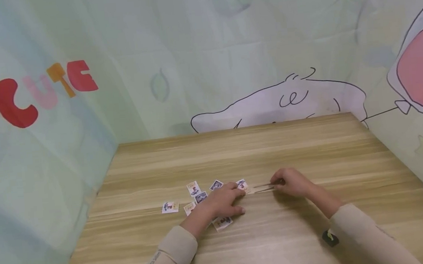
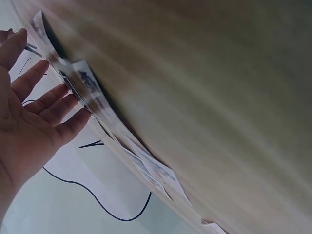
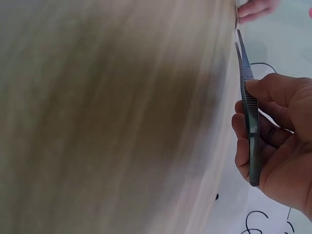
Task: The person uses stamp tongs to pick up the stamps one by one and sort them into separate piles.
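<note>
My right hand (image 1: pixel 293 182) grips metal tweezers (image 3: pixel 251 117) between thumb and fingers. Their two tips stand apart and point left, close to a small stamp-like picture card (image 1: pixel 243 185) with a white border. Fingers fairly straight and spread, my left hand (image 1: pixel 223 200) lies over the group of cards, its fingertips at the edge of that same card. In the left wrist view the left hand (image 2: pixel 36 105) is seen from the palm side, near curled paper cards (image 2: pixel 97 92). Part of the group is hidden under the left hand.
More cards lie around the left hand: one apart at the far left (image 1: pixel 170 207), one upper left (image 1: pixel 193 188), one below the hand (image 1: pixel 223 223). All rest on a wood-grain table (image 1: pixel 243 154). A printed curtain (image 1: pixel 145 62) surrounds its back and sides.
</note>
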